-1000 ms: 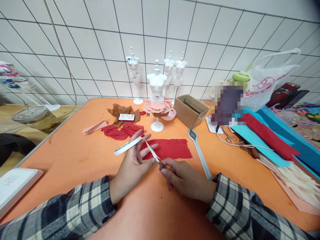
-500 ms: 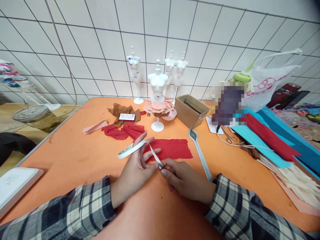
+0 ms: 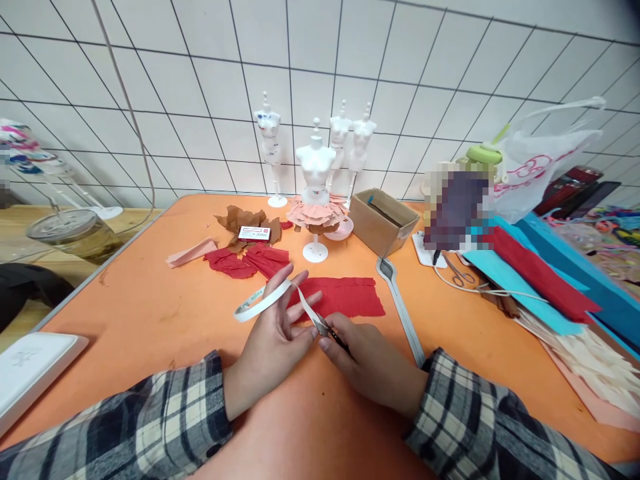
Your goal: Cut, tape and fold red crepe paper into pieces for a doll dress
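Note:
A roll of narrow white tape [image 3: 250, 309] hangs around the raised fingers of my left hand [image 3: 270, 347]. Its free strip runs down to my left thumb and finger, which pinch the end. My right hand [image 3: 373, 360] grips a small dark-handled cutting tool [image 3: 335, 337] whose metal tip meets the tape's end; its exact kind is hard to make out. Beyond both hands lies a flat strip of red crepe paper [image 3: 350, 297]. Behind it stands a white mini dress form [image 3: 316, 163] wearing a ruffled pink paper skirt [image 3: 316, 212].
Red gathered paper [image 3: 227, 263], brown paper [image 3: 243, 220] and a small white box [image 3: 255, 233] lie at left. A cardboard box [image 3: 383, 223], a grey metal strip [image 3: 400, 307], scissors [image 3: 457, 272] and coloured paper [image 3: 540, 273] sit at right. A white device [image 3: 37, 367] rests near left.
My right hand has shifted its hold and turned slightly, so more of the tool's dark handle shows. The tape roll has rotated a little on my left fingers.

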Demonstrator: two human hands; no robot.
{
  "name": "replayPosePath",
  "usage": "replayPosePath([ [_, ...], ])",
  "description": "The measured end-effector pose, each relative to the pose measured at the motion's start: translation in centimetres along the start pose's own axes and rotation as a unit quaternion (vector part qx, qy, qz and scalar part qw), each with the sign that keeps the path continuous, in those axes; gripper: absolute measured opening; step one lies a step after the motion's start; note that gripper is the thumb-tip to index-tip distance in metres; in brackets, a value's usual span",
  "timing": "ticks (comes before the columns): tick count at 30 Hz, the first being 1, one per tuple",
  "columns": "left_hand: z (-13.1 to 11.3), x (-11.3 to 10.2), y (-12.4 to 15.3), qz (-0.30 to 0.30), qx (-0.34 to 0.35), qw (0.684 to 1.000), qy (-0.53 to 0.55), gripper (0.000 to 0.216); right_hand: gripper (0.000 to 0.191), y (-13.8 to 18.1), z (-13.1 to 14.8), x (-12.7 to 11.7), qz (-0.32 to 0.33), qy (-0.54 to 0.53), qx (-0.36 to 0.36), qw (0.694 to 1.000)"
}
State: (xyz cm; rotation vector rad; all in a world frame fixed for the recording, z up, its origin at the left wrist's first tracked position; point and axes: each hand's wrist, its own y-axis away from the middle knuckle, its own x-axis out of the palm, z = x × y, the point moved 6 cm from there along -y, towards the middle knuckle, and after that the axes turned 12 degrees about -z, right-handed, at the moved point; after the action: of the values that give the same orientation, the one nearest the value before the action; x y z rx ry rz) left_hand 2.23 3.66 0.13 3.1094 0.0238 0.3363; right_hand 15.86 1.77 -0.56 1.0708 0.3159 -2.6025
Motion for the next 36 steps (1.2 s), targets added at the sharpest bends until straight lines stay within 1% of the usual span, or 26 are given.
replayPosePath([
  [7,0.04,0.21,0.47,0.004,-0.011,1.0,-0.021,0.099,0.019,0.0,0.45,-0.01,0.014,-0.032,-0.007,0.999],
  [17,-0.09,0.4,0.72,0.015,-0.009,0.999,-0.033,0.098,0.023,0.14,0.37,0.18,0.021,-0.015,-0.011,1.0],
  [24,0.04,0.44,0.66,0.02,-0.008,1.0,-0.014,0.098,0.02,0.25,0.52,0.3,0.006,-0.039,-0.027,0.999],
  [28,0.06,0.42,0.55,0.017,-0.011,1.0,-0.012,0.096,0.019,0.35,0.55,0.55,0.004,-0.051,-0.019,0.999],
  [36,-0.11,0.58,0.83,0.011,-0.022,1.0,-0.016,0.099,0.017,0.38,0.5,0.8,-0.003,-0.046,-0.019,0.999],
])
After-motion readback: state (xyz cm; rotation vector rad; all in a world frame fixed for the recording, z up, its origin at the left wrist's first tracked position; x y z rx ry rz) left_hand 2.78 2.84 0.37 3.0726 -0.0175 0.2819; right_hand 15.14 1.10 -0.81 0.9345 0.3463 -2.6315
